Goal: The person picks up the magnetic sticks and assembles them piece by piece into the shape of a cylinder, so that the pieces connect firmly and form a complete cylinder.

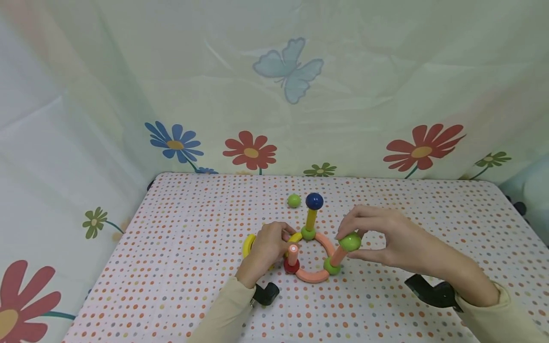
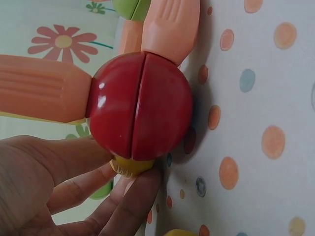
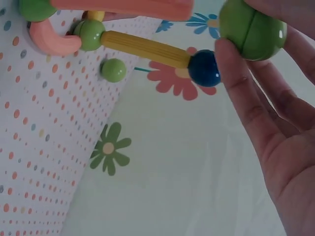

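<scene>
A ring of curved pink and yellow rods joined by balls lies on the dotted tablecloth. My left hand (image 1: pixel 267 244) pinches the yellow piece (image 2: pixel 132 167) beside the red ball (image 2: pixel 140 105), thumb on one side and fingers on the other. A short pink rod (image 1: pixel 293 255) stands up from that red ball. Between right thumb and fingertips, my right hand (image 1: pixel 392 238) holds a green ball (image 3: pixel 248 32) off the end of a second upright pink rod (image 3: pixel 128 6), with a small gap showing in the right wrist view. At the ring's back, a yellow rod (image 1: pixel 310 220) carries a blue ball (image 1: pixel 314 201).
A loose green ball (image 1: pixel 293 201) lies behind the ring, left of the blue ball. Another yellow curved piece (image 1: pixel 248 245) sits left of my left hand, partly hidden by it. A flowered curtain (image 1: pixel 351 95) hangs behind the table's far edge.
</scene>
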Demonstrator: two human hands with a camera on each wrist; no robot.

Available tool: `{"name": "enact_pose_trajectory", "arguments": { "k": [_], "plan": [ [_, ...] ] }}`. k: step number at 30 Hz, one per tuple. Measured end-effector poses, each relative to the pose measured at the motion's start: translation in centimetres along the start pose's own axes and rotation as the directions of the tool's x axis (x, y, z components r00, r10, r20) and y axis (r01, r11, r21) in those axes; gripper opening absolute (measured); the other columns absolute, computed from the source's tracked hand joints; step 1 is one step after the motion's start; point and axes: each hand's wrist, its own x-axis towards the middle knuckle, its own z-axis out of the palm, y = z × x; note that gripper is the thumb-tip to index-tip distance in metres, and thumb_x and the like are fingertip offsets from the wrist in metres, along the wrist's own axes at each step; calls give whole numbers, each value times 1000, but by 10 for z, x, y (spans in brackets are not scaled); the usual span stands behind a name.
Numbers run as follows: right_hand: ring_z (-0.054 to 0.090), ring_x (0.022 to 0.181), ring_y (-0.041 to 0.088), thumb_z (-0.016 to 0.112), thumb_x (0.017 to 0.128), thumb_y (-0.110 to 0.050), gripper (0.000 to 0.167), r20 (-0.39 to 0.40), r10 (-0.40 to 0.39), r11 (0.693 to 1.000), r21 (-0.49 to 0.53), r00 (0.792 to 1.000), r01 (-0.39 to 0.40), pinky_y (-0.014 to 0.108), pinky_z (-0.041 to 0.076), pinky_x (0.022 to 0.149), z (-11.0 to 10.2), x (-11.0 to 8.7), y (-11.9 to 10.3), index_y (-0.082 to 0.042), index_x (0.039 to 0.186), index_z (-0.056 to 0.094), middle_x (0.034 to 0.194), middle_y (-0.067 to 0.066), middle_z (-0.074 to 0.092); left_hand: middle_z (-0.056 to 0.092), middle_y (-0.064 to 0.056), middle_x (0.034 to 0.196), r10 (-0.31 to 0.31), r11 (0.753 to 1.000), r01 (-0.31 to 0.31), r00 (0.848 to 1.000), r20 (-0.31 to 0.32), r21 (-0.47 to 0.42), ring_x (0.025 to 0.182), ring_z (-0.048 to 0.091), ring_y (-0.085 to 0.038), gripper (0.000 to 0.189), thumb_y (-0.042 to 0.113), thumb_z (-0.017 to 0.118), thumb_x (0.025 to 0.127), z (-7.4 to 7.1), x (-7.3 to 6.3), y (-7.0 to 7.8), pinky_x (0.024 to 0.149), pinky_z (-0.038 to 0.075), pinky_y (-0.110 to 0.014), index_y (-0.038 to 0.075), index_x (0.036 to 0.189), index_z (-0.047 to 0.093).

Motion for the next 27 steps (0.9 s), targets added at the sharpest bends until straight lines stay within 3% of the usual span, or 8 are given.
{"name": "enact_pose_trajectory", "arguments": {
  "k": [9, 18, 24, 27],
  "plan": [
    [61, 95, 3, 94, 75, -8, 41, 94, 64, 997, -41, 993, -61, 30, 59, 78, 6, 1, 2, -27, 105, 74, 108, -17, 63, 62, -1, 85, 23, 1000, -23, 1000, -1, 5, 66, 54, -13, 23, 5, 84, 88, -1, 0, -1, 55, 40, -22, 3, 110, 76],
    [64, 95, 8, 94, 77, -10, 35, 148, 58, 996, -81, 987, -47, 31, 59, 76, 2, 2, 4, -21, 108, 81, 109, -10, 68, 63, 0, 86, 3, 999, -3, 1000, -5, 43, 66, 54, -13, 24, 11, 85, 89, -1, 2, -1, 55, 41, -22, 5, 111, 77],
    [65, 95, 8, 93, 80, -14, 34, 159, 104, 992, -82, 982, -91, 33, 60, 77, 3, 4, 2, -22, 110, 80, 111, -10, 66, 62, 0, 86, 10, 1000, -10, 1000, -1, 15, 60, 53, -12, 24, 9, 84, 89, -1, 2, -3, 51, 40, -22, 4, 112, 76],
    [63, 99, 8, 94, 78, -21, 44, 127, 143, 988, -73, 982, -134, 35, 59, 80, 6, 1, 4, -25, 118, 75, 117, -10, 64, 62, 0, 86, 13, 1000, -13, 1000, -3, 14, 62, 53, -12, 24, 8, 84, 89, -1, 2, -3, 52, 40, -22, 4, 111, 76]
  ]
}}
